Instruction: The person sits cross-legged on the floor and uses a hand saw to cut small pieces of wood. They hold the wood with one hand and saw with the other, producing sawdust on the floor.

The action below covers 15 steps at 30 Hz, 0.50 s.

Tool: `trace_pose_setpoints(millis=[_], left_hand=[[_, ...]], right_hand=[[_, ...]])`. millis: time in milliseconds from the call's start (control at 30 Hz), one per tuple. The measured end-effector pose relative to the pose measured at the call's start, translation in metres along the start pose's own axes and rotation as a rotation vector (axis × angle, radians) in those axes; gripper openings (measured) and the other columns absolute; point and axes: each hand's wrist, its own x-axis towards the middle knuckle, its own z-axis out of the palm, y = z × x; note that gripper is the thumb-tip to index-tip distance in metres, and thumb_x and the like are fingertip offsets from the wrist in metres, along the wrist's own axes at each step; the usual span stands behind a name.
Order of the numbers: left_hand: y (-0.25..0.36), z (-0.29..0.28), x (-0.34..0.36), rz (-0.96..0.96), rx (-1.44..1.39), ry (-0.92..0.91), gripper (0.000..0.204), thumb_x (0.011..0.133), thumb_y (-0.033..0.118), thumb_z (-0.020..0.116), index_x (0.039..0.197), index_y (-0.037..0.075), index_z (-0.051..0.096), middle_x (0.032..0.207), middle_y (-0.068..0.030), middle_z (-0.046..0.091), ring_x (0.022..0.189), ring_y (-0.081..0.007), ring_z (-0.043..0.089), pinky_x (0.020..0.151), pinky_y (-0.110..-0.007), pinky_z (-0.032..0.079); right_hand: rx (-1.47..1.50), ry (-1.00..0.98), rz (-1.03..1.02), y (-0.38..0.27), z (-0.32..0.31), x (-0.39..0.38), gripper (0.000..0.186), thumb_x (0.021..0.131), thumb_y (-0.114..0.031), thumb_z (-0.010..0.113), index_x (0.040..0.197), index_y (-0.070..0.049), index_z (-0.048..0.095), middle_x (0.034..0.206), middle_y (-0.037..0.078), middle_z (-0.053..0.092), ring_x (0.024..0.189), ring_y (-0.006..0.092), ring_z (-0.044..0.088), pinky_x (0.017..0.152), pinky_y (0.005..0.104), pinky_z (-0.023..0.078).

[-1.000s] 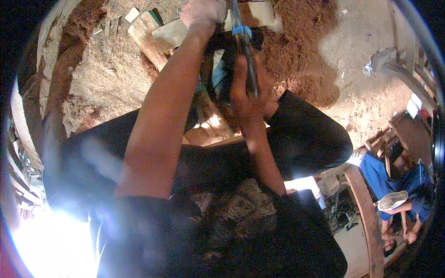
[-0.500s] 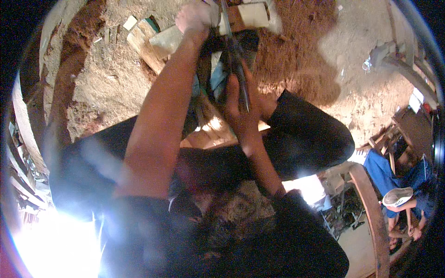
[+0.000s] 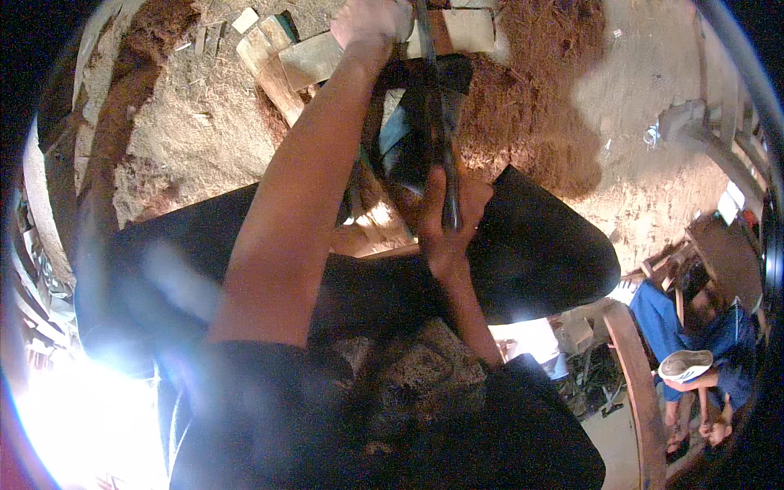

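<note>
My right hand (image 3: 447, 216) is closed round the near end of a long, thin, dark tool (image 3: 437, 106), its thumb lying along it. The tool runs away from me past the top edge of the picture, so its far end and exact kind are hidden. Beyond it on the left, my left hand (image 3: 369, 24) is curled beside the tool near the upper edge; what its fingers grip is hidden. Pale wooden blocks (image 3: 310, 62) lie around that hand, and another pale block (image 3: 462, 31) shows to the right of the tool.
My dark-clothed legs (image 3: 539, 245) spread to both sides. Between them is a sunlit piece of wood (image 3: 380, 216). Brown shavings (image 3: 531, 106) cover the earth floor. A person in blue with a cap (image 3: 684, 366) sits at the right. Strong light glares at the lower left.
My right hand has drawn back toward me with the long tool. The left hand stays curled at the far end; the whole view has shifted slightly.
</note>
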Motion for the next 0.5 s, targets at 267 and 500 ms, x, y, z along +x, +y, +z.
trace_pose_setpoints(millis=[267, 500], left_hand=[[0.010, -0.014, -0.001, -0.044, -0.004, -0.050, 0.057, 0.096, 0.045, 0.042, 0.103, -0.004, 0.071, 0.104, -0.0291, 0.070, 0.103, -0.0445, 0.067, 0.091, -0.051, 0.053], [-0.002, -0.003, 0.006, 0.042, 0.036, -0.045, 0.056, 0.097, 0.043, 0.041, 0.104, -0.003, 0.071, 0.104, -0.0289, 0.069, 0.102, -0.0437, 0.068, 0.090, -0.049, 0.053]], right_hand=[[-0.250, 0.056, -0.168, 0.030, -0.010, 0.002, 0.036, 0.099, -0.028, 0.062, 0.119, 0.001, 0.067, 0.094, 0.015, 0.071, 0.084, 0.0210, 0.065, 0.078, 0.0352, 0.051], [-0.238, 0.007, 0.201, 0.001, 0.006, 0.034, 0.036, 0.101, -0.028, 0.058, 0.121, 0.001, 0.066, 0.095, 0.015, 0.070, 0.096, 0.0263, 0.065, 0.086, 0.0389, 0.050]])
